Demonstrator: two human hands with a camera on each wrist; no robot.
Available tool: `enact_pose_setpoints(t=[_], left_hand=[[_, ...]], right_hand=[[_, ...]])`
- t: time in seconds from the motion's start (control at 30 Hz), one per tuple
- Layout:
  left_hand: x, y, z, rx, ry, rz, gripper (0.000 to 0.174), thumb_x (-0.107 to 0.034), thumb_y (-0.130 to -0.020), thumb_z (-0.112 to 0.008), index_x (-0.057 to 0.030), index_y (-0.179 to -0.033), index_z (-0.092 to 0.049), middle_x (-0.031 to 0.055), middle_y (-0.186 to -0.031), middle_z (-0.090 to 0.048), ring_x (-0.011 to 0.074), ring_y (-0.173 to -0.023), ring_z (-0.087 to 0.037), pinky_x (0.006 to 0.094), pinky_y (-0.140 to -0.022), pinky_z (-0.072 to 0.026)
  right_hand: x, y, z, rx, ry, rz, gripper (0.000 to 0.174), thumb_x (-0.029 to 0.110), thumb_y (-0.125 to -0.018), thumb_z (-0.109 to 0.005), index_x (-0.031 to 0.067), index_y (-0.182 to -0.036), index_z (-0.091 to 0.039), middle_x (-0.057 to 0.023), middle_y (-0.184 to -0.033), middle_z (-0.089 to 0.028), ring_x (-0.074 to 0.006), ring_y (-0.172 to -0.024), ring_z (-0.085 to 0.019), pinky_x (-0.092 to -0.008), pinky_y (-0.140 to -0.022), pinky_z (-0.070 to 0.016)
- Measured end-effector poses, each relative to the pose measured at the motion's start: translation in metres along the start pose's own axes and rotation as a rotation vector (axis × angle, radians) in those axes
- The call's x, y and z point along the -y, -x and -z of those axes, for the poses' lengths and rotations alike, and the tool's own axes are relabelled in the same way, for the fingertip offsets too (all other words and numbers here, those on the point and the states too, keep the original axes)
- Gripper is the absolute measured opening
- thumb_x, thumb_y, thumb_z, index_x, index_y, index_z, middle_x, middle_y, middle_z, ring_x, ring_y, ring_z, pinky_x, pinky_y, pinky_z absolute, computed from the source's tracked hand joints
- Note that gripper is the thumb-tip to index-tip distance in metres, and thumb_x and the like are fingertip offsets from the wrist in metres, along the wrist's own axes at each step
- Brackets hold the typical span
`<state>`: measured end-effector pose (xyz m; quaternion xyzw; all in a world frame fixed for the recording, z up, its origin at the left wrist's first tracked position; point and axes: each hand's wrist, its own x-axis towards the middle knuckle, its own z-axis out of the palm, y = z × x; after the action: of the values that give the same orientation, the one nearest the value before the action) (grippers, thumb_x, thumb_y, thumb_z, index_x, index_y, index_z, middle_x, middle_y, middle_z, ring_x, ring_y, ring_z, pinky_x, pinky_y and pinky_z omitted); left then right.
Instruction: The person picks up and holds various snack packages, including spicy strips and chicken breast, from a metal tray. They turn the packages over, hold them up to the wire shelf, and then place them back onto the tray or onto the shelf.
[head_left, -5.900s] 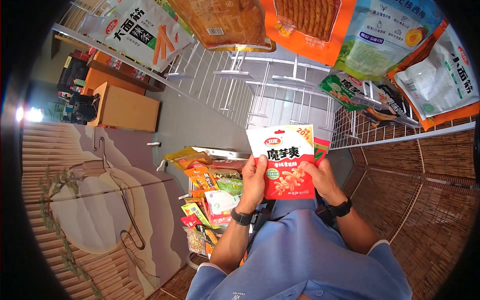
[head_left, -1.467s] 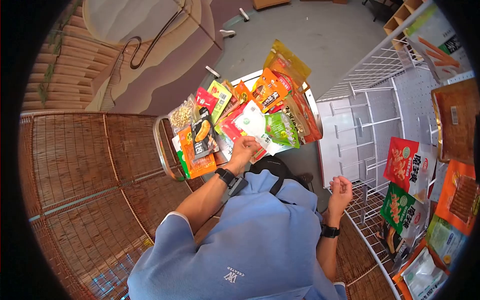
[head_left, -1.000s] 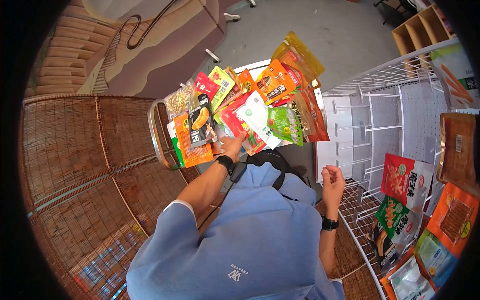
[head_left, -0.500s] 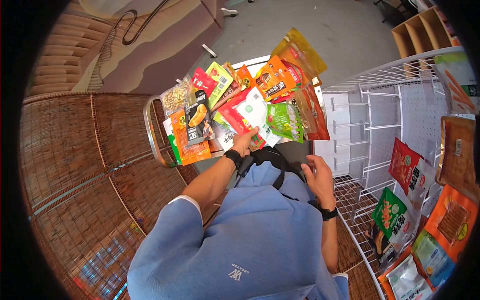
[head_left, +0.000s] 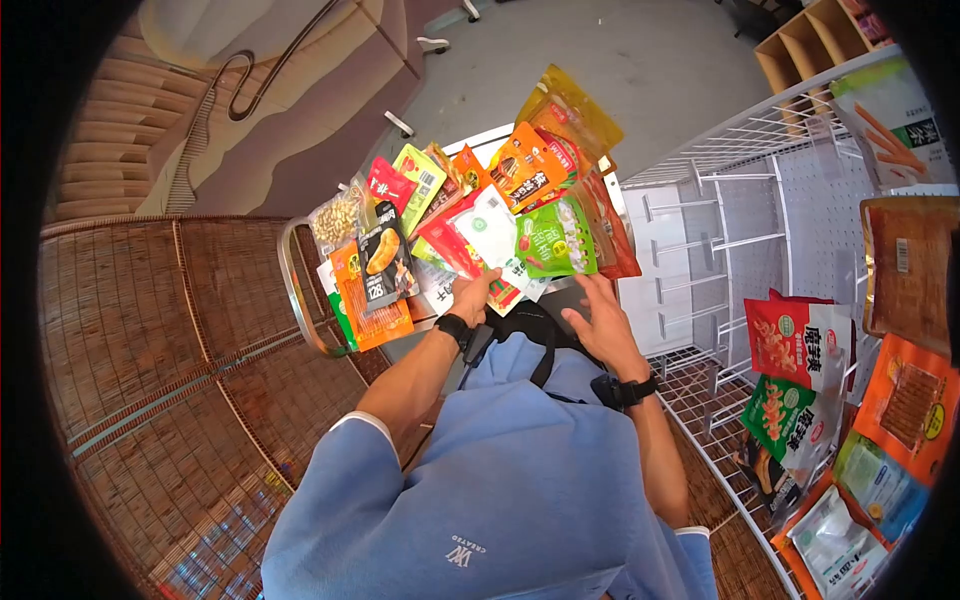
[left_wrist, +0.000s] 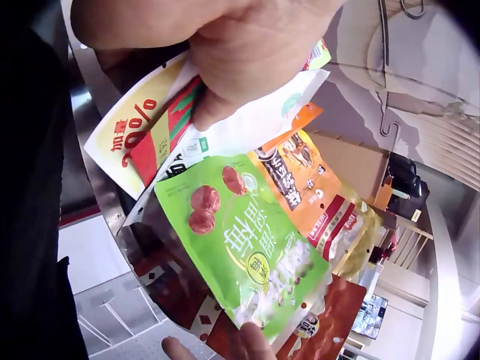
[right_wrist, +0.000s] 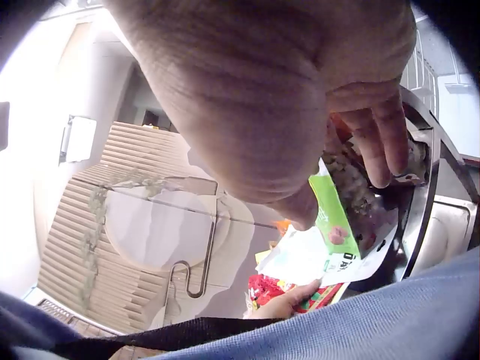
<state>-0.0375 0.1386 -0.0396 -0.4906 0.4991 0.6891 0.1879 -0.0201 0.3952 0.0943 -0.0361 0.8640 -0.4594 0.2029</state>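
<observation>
My left hand (head_left: 470,298) is at the near edge of a pile of snack pouches, gripping a white snack pouch (head_left: 490,225) with the thumb on top. In the left wrist view that thumb lies across the white pouch beside a red-and-green strip, over a pouch marked 20% (left_wrist: 135,124); the other fingers are mostly hidden. My right hand (head_left: 607,325) has its fingers spread at the near side of a green dried-plum pouch (head_left: 555,238). In the right wrist view its fingertips (right_wrist: 379,169) reach over the pile beside that green pouch.
A cart with a metal handle (head_left: 292,290) bears the pile, including an orange pouch (head_left: 527,168), a black pouch (head_left: 382,255) and a bag of nuts (head_left: 338,220). A white wire rack (head_left: 690,255) stands at right, with hanging pouches such as a red one (head_left: 775,338).
A red-and-white konjac pouch held in both hands earlier now hangs on the rack. The left hand has moved to the white pouch; the right hand has come forward to the pile, fingers opening.
</observation>
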Motion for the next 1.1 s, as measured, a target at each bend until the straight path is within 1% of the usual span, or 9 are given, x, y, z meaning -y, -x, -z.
enact_pose_setpoints(t=[0.07, 0.33, 0.53, 0.67, 0.73, 0.77, 0.9, 1.07, 1.1], left_hand=[[-0.009, 0.02, -0.001, -0.003, -0.016, -0.075, 0.036, -0.008, -0.083, -0.078, 0.0049, -0.113, -0.062, 0.0151, -0.101, -0.072, 0.0267, -0.084, -0.074, 0.0402, -0.073, -0.0624], [-0.032, 0.057, 0.01, 0.148, -0.029, -0.14, 0.038, 0.003, -0.084, -0.071, 0.0046, -0.12, -0.059, 0.0153, -0.113, -0.07, 0.0272, -0.094, -0.073, 0.0408, -0.083, -0.062], [-0.034, 0.066, 0.022, 0.252, 0.008, -0.097, 0.039, 0.004, -0.086, -0.07, 0.0047, -0.123, -0.058, 0.0146, -0.115, -0.069, 0.0272, -0.1, -0.071, 0.0405, -0.086, -0.0607], [-0.031, 0.062, 0.029, 0.295, 0.091, 0.0, 0.037, 0.0, -0.089, -0.069, 0.0051, -0.124, -0.056, 0.0163, -0.114, -0.069, 0.0294, -0.1, -0.071, 0.0437, -0.085, -0.0621], [-0.03, 0.056, 0.035, 0.321, 0.123, 0.073, 0.038, -0.001, -0.09, -0.069, 0.0047, -0.125, -0.055, 0.0172, -0.117, -0.068, 0.0302, -0.099, -0.072, 0.0438, -0.085, -0.0622], [-0.033, 0.058, 0.035, 0.358, 0.127, 0.081, 0.038, -0.003, -0.091, -0.068, 0.0041, -0.126, -0.055, 0.0173, -0.118, -0.068, 0.0298, -0.1, -0.071, 0.0431, -0.087, -0.0616], [-0.04, 0.063, 0.037, 0.507, 0.165, 0.149, 0.039, -0.013, -0.096, -0.063, 0.0008, -0.131, -0.053, 0.0149, -0.124, -0.067, 0.0276, -0.111, -0.067, 0.0409, -0.095, -0.0558], [-0.057, 0.091, 0.03, 0.557, 0.154, 0.083, 0.045, -0.018, -0.097, -0.062, -0.0005, -0.136, -0.051, 0.0144, -0.131, -0.064, 0.0289, -0.115, -0.065, 0.0434, -0.101, -0.052], [-0.06, 0.102, 0.02, 0.569, 0.168, 0.033, 0.042, -0.022, -0.096, -0.062, -0.0038, -0.133, -0.055, 0.0119, -0.12, -0.07, 0.0285, -0.098, -0.07, 0.0415, -0.085, -0.0584]], right_hand=[[0.0, -0.005, -0.005, -0.003, 0.024, 0.008, 0.062, 0.018, -0.09, -0.071, 0.0036, -0.144, -0.044, -0.0208, -0.145, -0.044, -0.0376, -0.107, -0.065, -0.0443, -0.092, -0.0523], [0.007, -0.015, -0.009, -0.016, -0.089, -0.044, 0.069, 0.02, -0.091, -0.069, 0.0025, -0.149, -0.037, -0.019, -0.143, -0.047, -0.0357, -0.106, -0.067, -0.0442, -0.09, -0.053], [0.019, -0.011, 0.003, -0.145, -0.094, 0.105, 0.053, 0.012, -0.092, -0.068, -0.0005, -0.14, -0.051, -0.0201, -0.128, -0.06, -0.0298, -0.1, -0.07, -0.0367, -0.085, -0.0554], [0.044, 0.002, 0.025, -0.368, -0.064, 0.208, 0.024, 0.017, -0.09, -0.07, 0.0017, -0.108, -0.071, -0.0187, -0.102, -0.071, -0.0343, -0.093, -0.07, -0.0397, -0.078, -0.0547], [0.041, 0.011, 0.037, -0.468, -0.165, 0.175, 0.019, 0.015, -0.088, -0.073, 0.0007, -0.101, -0.072, -0.0166, -0.097, -0.072, -0.0327, -0.089, -0.071, -0.0372, -0.077, -0.0547], [0.037, 0.015, 0.041, -0.567, -0.221, 0.159, 0.015, 0.013, -0.088, -0.075, 0.0001, -0.095, -0.072, -0.0125, -0.09, -0.073, -0.0245, -0.082, -0.072, -0.033, -0.074, -0.0542], [0.017, 0.032, 0.072, -0.874, -0.483, 0.06, 0.012, 0.011, -0.093, -0.073, -0.0007, -0.094, -0.071, -0.0038, -0.085, -0.071, -0.008, -0.078, -0.064, -0.0249, -0.071, -0.0514], [-0.01, 0.051, 0.122, -1.177, -0.597, 0.016, 0.014, 0.013, -0.096, -0.07, -0.0015, -0.095, -0.068, -0.0015, -0.086, -0.069, -0.0046, -0.077, -0.061, -0.0215, -0.068, -0.0489], [-0.014, 0.054, 0.13, -1.232, -0.594, 0.036, 0.015, 0.013, -0.096, -0.071, -0.0015, -0.095, -0.068, -0.0011, -0.086, -0.069, -0.0044, -0.076, -0.06, -0.0214, -0.068, -0.0484]])
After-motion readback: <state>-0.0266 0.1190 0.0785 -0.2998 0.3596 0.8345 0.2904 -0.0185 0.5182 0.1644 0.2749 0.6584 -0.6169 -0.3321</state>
